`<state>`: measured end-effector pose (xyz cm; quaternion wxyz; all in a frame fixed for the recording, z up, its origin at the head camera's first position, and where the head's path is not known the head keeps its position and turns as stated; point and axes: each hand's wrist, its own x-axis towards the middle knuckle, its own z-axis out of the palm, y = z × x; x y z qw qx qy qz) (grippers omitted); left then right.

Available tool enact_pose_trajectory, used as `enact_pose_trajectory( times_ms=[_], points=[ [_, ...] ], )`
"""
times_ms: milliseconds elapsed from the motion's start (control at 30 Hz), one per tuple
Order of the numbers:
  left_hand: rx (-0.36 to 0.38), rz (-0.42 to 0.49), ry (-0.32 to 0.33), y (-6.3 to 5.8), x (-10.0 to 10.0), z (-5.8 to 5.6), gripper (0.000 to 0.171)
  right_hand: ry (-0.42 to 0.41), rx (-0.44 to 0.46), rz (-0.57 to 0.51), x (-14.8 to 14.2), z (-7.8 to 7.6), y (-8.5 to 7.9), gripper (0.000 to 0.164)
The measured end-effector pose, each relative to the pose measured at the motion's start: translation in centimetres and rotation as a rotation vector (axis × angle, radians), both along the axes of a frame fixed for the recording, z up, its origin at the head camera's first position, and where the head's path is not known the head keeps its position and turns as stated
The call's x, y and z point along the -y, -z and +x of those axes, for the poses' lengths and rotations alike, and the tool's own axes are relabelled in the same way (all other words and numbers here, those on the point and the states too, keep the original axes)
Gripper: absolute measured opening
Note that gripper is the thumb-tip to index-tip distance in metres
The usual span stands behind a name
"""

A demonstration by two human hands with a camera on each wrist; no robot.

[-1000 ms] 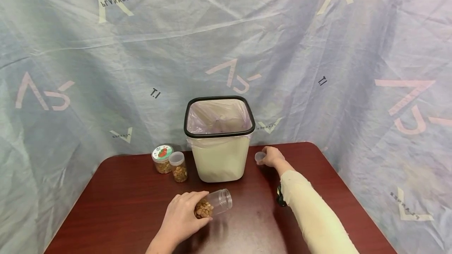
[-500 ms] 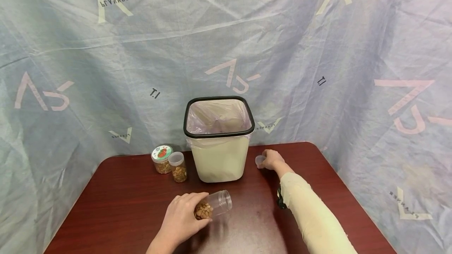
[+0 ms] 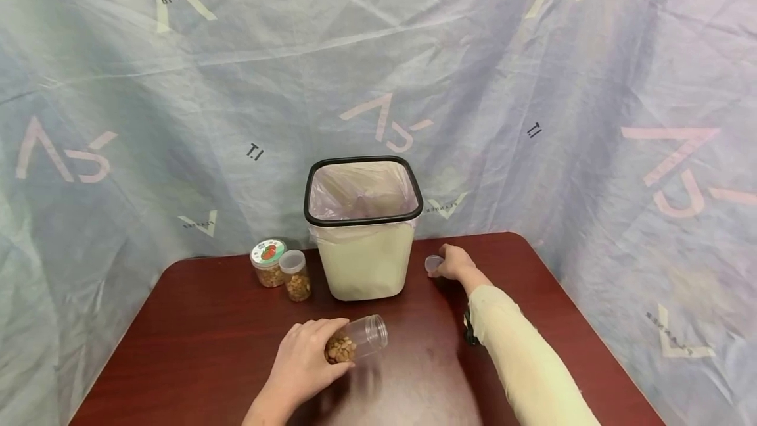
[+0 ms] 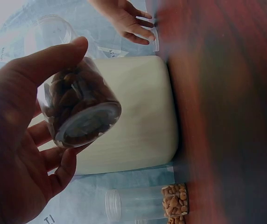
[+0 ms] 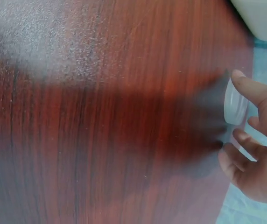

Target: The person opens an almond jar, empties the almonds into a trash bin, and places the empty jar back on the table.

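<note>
My left hand (image 3: 310, 357) grips a clear plastic jar (image 3: 368, 336) above the near part of the table. The jar is tilted on its side, its uncapped mouth pointing right, with brown nuts (image 4: 70, 93) gathered at its base. At the far right of the table, my right hand (image 3: 454, 263) is at a small translucent lid (image 5: 236, 101) lying on the tabletop. The thumb is at the lid's edge, while the other fingers are spread and apart from it. In the left wrist view, these right fingers (image 4: 136, 28) look extended.
A cream bin (image 3: 367, 265) with a black rim and plastic liner stands at the back centre. Left of it are a capped slim jar of nuts (image 3: 298, 284) and a wider jar with a tomato-printed lid (image 3: 268, 254). A patterned cloth (image 3: 236, 84) hangs behind the table.
Between one second and half a second ago, my right hand and the lid shifted slightly towards me. The head view has since tilted a little. My left hand and its jar look unmoved.
</note>
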<state>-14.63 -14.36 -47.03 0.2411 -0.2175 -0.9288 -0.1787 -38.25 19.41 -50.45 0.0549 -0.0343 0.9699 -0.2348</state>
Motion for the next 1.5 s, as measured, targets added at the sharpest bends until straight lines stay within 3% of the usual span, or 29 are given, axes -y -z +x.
enact_pose_trajectory(
  times_ms=[167, 400, 567, 767, 900, 1200, 1500],
  points=[
    [0.013, 0.005, 0.006, -0.3, -0.1, 0.1, 0.069, 0.011, -0.058, -0.040, -0.2, -0.2, -1.9, 0.049],
    [0.021, -0.020, 0.010, -0.6, -0.1, 0.0, 0.069, 0.030, -0.156, -0.091, -0.9, -1.1, -5.8, 0.040],
    [0.024, -0.017, 0.022, -0.8, -0.2, -0.1, 0.068, 0.059, -0.177, -0.246, -0.3, -1.0, -9.6, 0.035],
    [0.031, -0.016, 0.031, -0.9, -0.3, -0.1, 0.068, 0.098, -0.062, -0.578, 0.9, -0.7, -13.9, 0.035],
    [0.037, -0.020, 0.045, -1.0, -0.5, -0.1, 0.068, 0.129, -0.039, -0.699, 1.7, -0.2, -16.2, 0.037],
    [0.048, -0.032, 0.059, -1.1, -0.8, -0.3, 0.068, 0.125, -0.033, -0.782, 3.8, 1.5, -20.1, 0.037],
    [0.061, -0.020, 0.075, -1.0, -0.9, -0.4, 0.068, 0.088, -0.018, -0.767, 5.2, 2.4, -21.6, 0.047]
  ],
)
